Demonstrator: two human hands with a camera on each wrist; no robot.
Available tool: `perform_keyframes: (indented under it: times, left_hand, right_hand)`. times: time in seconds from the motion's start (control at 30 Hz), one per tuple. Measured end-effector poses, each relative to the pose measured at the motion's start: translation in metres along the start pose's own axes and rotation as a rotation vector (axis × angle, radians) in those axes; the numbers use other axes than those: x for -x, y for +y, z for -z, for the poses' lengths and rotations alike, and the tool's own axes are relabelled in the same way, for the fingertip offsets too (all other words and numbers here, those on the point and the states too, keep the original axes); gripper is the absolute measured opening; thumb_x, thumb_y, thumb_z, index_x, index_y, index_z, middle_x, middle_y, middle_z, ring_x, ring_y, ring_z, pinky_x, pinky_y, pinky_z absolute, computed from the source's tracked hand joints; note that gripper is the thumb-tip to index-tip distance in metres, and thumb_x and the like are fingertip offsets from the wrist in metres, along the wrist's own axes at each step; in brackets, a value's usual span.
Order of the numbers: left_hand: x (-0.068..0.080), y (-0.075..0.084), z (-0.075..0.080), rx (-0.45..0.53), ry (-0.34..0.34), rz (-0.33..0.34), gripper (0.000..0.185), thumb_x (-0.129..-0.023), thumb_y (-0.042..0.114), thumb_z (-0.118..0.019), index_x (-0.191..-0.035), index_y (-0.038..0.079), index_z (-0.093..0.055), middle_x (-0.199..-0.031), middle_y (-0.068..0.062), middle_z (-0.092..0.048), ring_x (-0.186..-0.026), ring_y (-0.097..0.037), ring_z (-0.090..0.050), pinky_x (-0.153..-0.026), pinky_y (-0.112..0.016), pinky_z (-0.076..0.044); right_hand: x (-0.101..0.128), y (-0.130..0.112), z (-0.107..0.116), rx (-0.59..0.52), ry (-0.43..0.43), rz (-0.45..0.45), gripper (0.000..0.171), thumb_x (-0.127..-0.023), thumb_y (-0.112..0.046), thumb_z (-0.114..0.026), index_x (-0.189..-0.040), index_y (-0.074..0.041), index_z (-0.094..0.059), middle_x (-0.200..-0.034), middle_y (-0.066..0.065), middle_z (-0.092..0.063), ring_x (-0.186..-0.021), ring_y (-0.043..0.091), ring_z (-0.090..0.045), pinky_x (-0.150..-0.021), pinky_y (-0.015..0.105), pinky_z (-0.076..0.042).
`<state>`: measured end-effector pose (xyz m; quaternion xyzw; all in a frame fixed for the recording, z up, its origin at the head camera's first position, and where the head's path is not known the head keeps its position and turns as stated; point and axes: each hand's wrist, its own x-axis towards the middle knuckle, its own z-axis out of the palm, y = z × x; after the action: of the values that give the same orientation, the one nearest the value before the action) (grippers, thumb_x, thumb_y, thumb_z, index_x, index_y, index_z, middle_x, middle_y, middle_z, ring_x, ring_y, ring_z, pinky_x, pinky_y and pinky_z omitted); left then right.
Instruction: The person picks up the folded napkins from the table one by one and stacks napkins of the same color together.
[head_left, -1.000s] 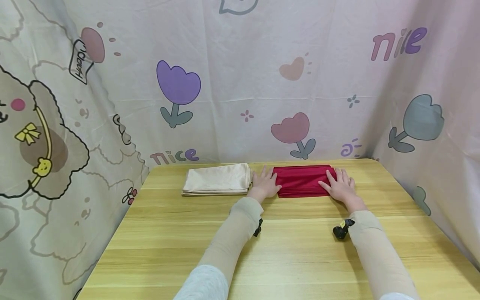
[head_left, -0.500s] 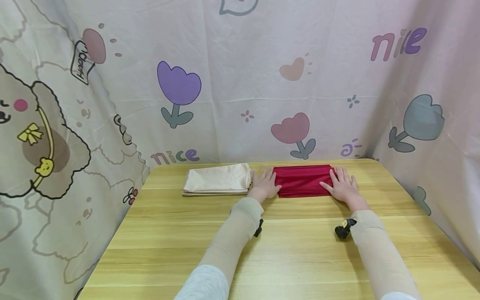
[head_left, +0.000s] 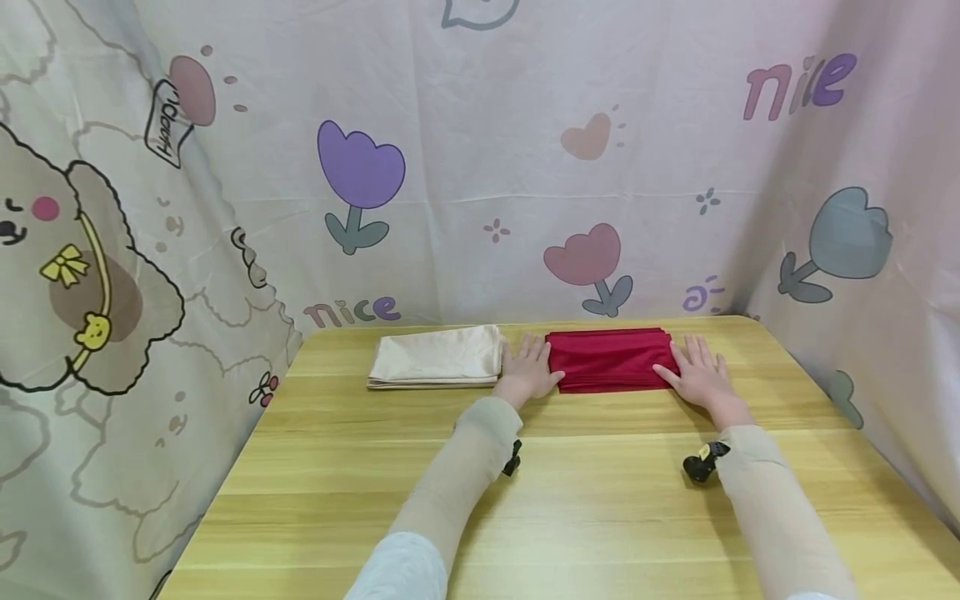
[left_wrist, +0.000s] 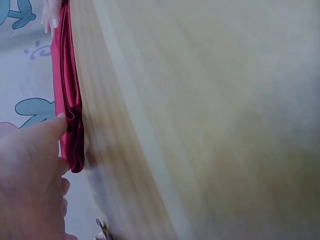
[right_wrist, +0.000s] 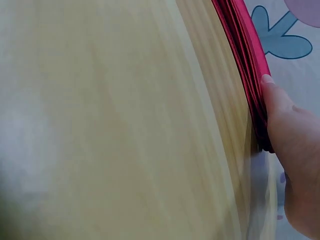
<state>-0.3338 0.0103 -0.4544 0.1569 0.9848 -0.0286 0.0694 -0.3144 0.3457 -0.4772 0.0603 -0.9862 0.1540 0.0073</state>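
Observation:
A folded red cloth (head_left: pixel 609 359) lies flat near the far edge of the wooden table (head_left: pixel 570 500). My left hand (head_left: pixel 529 368) lies with straight fingers on the table at the cloth's left end, its thumb against the red edge (left_wrist: pixel 70 125). Flat on the table at the cloth's right end lies my right hand (head_left: pixel 701 372), thumb touching the stacked red layers (right_wrist: pixel 250 65). Neither hand grips anything.
A folded beige cloth (head_left: pixel 437 357) lies just left of my left hand. A printed curtain (head_left: pixel 480 167) hangs close behind the table and along both sides. Small black wrist cameras (head_left: pixel 703 463) sit on my forearms.
My right hand has slid to the right, off the red cloth's top and onto the table beside its end. The left hand has barely moved.

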Motion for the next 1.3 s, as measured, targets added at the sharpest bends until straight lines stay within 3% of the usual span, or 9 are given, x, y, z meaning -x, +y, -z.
perform_keyframes:
  times: [0.4,0.67,0.97,1.3]
  left_hand:
    - [0.012,-0.007,0.006,0.124,0.049,-0.034,0.076,-0.106,0.066,-0.028,-0.167,0.024,-0.015,-0.176,0.000,-0.008,-0.164,-0.024,0.002,-0.129,-0.060,-0.001]
    - [0.022,-0.015,0.009,0.132,0.101,-0.046,0.076,-0.105,0.066,-0.032,-0.167,0.023,-0.019,-0.176,-0.001,-0.013,-0.164,-0.024,0.002,-0.130,-0.060,-0.004]
    - [0.042,-0.023,0.017,0.184,0.116,-0.046,0.074,-0.104,0.066,-0.033,-0.166,0.027,-0.022,-0.176,-0.001,-0.013,-0.164,-0.025,0.003,-0.128,-0.063,-0.003]
    - [0.062,-0.032,0.022,0.181,0.151,-0.028,0.077,-0.103,0.072,-0.023,-0.165,0.028,-0.025,-0.175,0.000,-0.013,-0.164,-0.026,0.001,-0.127,-0.066,-0.006]
  right_hand:
    - [0.012,-0.002,0.010,0.005,-0.013,0.000,0.089,-0.105,-0.064,-0.037,-0.162,0.002,-0.019,-0.169,0.033,-0.001,-0.156,0.054,0.006,-0.119,0.075,0.006]
    - [0.018,-0.005,0.013,0.028,0.003,0.012,0.091,-0.103,-0.068,-0.035,-0.163,-0.002,-0.018,-0.168,0.033,-0.002,-0.156,0.054,0.003,-0.119,0.076,0.003]
    - [0.029,-0.015,0.018,0.030,0.009,0.032,0.092,-0.103,-0.068,-0.035,-0.164,-0.002,-0.015,-0.168,0.034,-0.001,-0.156,0.055,0.003,-0.119,0.076,0.004]
    - [0.042,-0.032,0.024,0.028,0.024,0.040,0.093,-0.101,-0.070,-0.040,-0.164,-0.005,-0.019,-0.169,0.032,-0.005,-0.156,0.055,0.000,-0.119,0.076,0.004]
